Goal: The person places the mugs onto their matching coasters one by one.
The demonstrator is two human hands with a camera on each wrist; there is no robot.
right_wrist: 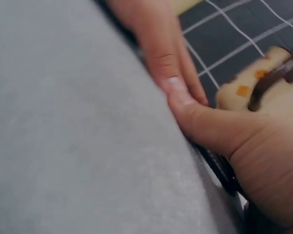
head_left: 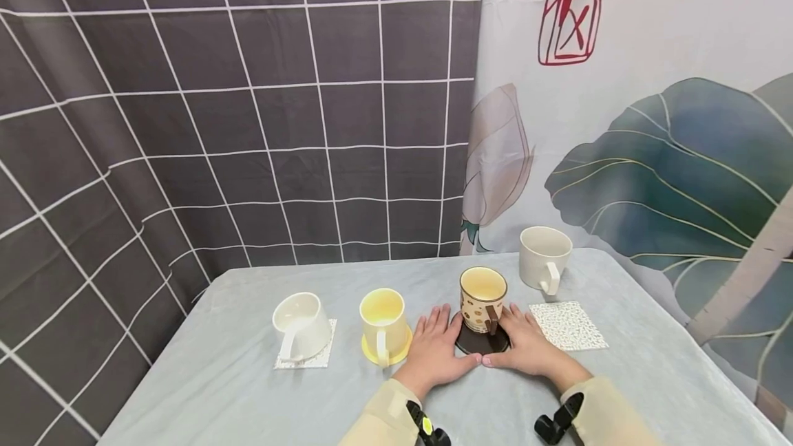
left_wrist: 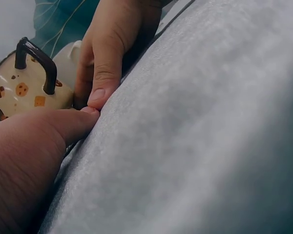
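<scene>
- While the cookie-print mug (head_left: 476, 305) is seated on the dark round coaster (head_left: 480, 345), it is flanked by both hands; yellow interior shown, contents can't be confirmed.
- Left hand (head_left: 436, 353) and right hand (head_left: 526, 346): fingers extended, nothing gripped, thumb tips pressed together in front of the coaster.
- Yellow mug (head_left: 383, 324) is set on the yellow round coaster (head_left: 403, 349); yellow lining seen.
- White mug (head_left: 310, 332) is parked on the left patterned square coaster (head_left: 321, 361).
- Off-white mug (head_left: 537, 260) is placed on the grey tablecloth (head_left: 248, 405), behind the right patterned square coaster (head_left: 570, 325).
</scene>
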